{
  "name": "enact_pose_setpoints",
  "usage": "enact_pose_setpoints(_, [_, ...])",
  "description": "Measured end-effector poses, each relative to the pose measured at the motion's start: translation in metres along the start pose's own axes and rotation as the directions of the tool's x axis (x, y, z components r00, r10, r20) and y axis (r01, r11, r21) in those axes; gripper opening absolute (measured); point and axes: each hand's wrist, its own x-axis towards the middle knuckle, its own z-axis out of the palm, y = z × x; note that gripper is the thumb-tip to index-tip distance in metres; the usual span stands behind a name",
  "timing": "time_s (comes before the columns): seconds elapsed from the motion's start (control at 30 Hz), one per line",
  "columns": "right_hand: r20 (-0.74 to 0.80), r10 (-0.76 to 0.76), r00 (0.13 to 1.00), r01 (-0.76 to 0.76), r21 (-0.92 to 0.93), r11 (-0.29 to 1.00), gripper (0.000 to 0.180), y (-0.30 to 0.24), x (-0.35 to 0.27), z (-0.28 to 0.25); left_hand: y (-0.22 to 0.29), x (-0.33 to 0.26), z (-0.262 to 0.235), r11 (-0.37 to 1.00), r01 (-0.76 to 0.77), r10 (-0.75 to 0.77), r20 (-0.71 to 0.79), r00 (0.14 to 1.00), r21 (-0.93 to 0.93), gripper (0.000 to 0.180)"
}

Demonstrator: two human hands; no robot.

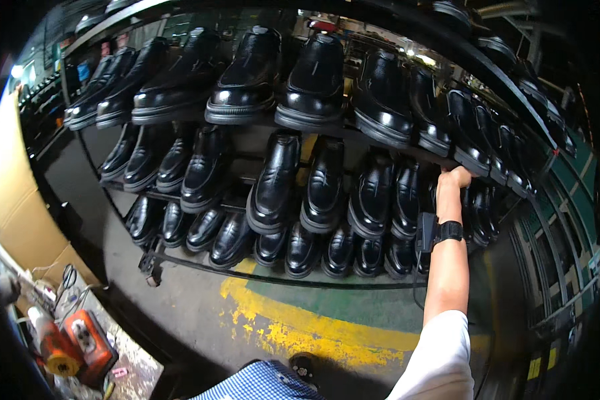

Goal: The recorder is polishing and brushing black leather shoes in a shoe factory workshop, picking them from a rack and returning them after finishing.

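My right hand (455, 177) reaches forward to the right part of a dark metal shoe rack (327, 285). It is closed at the front edge of the upper shelf, just below a black shoe (472, 143); its fingertips are partly hidden there. A black strap with a boxy device (427, 232) sits on that wrist, and a thin cable hangs from it. Glossy black slip-on shoes stand in rows on the rack, toes toward me, among them a loafer (273, 183) on the middle level and a plain-toed shoe (313, 83) above. My left hand is out of view.
At the lower left is a worn workbench (137, 363) with an orange-red tool or device (90, 343) and cables. A cardboard sheet (30, 200) stands behind it. A caster (151, 273) supports the rack. Yellow paint (300, 330) marks the floor; metal racking (560, 250) stands at the right.
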Motion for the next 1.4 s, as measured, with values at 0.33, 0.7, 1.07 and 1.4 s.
enact_pose_setpoints(0.33, [0.168, -0.019, 0.986, 0.017, 0.015, 1.000, 0.046, 0.002, 0.014, -0.005, -0.028, 0.039, 0.018, 0.998, 0.066, -0.067, 0.315, 0.947, 0.013, 0.021])
enact_pose_setpoints(0.7, [-0.093, 0.366, 0.926, -0.372, -0.395, 0.840, 0.026, -0.047, 0.024, -0.065, -0.011, 0.056, 0.025, 0.733, 0.633, -0.300, 0.716, 0.630, -0.250, 0.018])
enact_pose_setpoints(1.07, [0.510, -0.015, 0.860, 0.426, -0.702, 0.570, 0.026, -0.132, -0.112, -0.021, 0.159, 0.088, -0.032, 0.500, 0.673, -0.290, 0.627, 0.723, -0.544, 0.019])
enact_pose_setpoints(1.4, [0.792, 0.342, 0.506, 0.862, -0.449, -0.235, 0.063, -0.075, -0.139, 0.054, 0.207, 0.053, -0.054, 0.496, 0.693, -0.305, 0.642, 0.703, -0.523, 0.016])
